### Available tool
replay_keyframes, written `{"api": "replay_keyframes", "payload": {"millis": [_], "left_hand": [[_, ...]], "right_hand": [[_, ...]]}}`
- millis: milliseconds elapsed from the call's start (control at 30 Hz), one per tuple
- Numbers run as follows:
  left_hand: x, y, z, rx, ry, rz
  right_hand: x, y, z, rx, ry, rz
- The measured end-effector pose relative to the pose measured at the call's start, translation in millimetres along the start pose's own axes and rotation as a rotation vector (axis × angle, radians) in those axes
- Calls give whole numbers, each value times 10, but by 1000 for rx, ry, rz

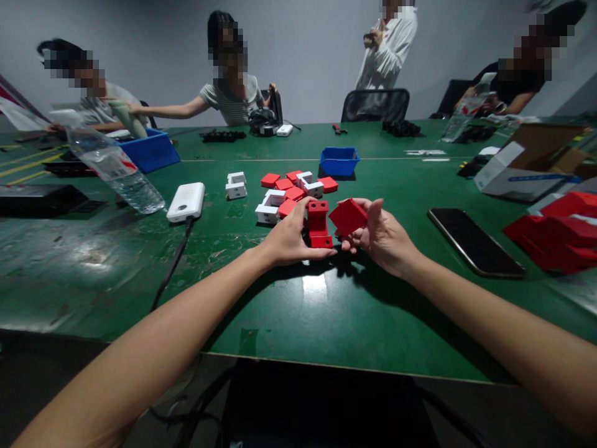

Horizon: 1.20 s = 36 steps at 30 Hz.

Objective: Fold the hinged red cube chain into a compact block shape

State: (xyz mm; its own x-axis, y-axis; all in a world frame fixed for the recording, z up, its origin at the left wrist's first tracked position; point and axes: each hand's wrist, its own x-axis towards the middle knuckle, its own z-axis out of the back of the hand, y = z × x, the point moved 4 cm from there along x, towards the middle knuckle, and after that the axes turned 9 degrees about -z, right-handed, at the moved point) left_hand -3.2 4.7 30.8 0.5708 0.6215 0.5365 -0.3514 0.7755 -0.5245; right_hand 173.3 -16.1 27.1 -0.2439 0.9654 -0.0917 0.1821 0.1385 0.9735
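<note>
My left hand (295,238) is closed around a red C-shaped block (318,224) with small holes in its ends, held above the table's near half. Right beside it, my right hand (383,242) grips a flat red square piece (347,216) by its edge, tilted so one corner faces the block. A narrow gap separates the two parts. Just beyond my hands lies a loose group of red square pieces (283,184) and white C-shaped blocks (269,207). Another white block (236,185) stands apart to the left.
A small blue bin (339,162) sits behind the pieces. Left are a white power bank (186,202) with a cable and a tilted water bottle (116,168). Right lie a phone (476,241), red bags (557,233) and an open carton (517,162). Several people are across the green table (280,317).
</note>
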Motion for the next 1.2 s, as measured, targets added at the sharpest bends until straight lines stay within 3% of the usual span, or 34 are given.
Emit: {"api": "replay_keyframes", "payload": {"millis": [233, 700, 933, 1200], "left_hand": [[-3, 19, -8, -1, -1, -13], [-5, 12, -10, 7, -3, -6], [1, 1, -9, 6, 6, 5], [-12, 29, -17, -2, 4, 14]], "right_hand": [[2, 41, -25, -8, 13, -10], [58, 19, 61, 114, -104, -82], [36, 57, 42, 199, -75, -99], [48, 56, 66, 149, -56, 11]]}}
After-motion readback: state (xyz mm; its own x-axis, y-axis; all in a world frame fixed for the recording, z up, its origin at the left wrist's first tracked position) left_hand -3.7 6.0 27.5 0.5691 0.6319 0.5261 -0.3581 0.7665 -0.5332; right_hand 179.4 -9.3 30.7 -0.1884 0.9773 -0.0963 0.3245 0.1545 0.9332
